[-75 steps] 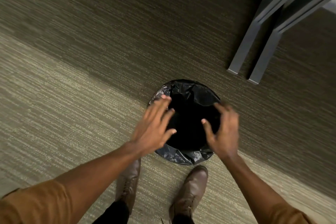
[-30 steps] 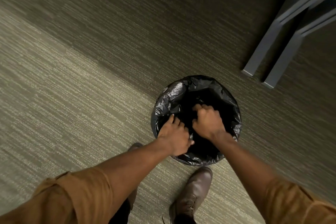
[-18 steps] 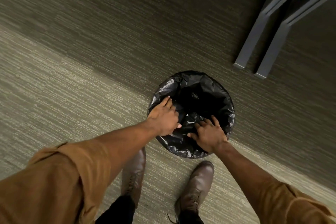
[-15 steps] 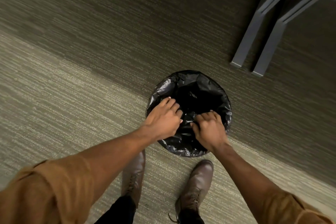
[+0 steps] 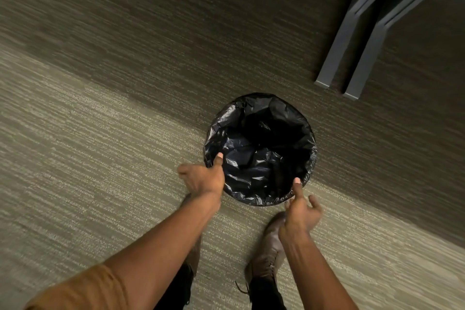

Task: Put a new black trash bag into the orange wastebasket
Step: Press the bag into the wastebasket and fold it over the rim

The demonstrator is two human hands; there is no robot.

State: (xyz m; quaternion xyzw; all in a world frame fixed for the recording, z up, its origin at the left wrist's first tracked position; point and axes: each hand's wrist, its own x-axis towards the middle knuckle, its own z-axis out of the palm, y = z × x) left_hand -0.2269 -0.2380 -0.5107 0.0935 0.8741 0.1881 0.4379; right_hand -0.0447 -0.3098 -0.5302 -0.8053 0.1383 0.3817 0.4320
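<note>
- On the carpet (image 5: 105,133), just ahead of the person's feet, a round bin is standing upright, and its outside is entirely hidden under a black trash bag (image 5: 259,148), so no orange is showing.
- Bag is lining the inside of the bin; its edge is folding over the rim all the way round, crinkled and shiny on the near side, dark and deep toward the middle.
- Left hand (image 5: 202,178) is sitting at the near-left part of the rim, thumb lying over the bag's edge on the inside, other fingers curling on the outside; it is gripping the bag at the rim.
- Right hand (image 5: 300,211) is hanging at the near-right part of the rim, 1 finger stretching forward with its tip touching the bag's edge, remaining fingers loosely spread and holding nothing.
- Both forearms are reaching in from the bottom of the view; a tan rolled sleeve (image 5: 83,292) is showing on the left arm.
- Brown laced shoe (image 5: 269,249) is planted just beside the bin, under the right wrist; a 2nd shoe is mostly hidden by the left forearm.
- 2 grey metal furniture legs (image 5: 352,40) are standing on the darker carpet, near the bin's far-right side but apart from it.
</note>
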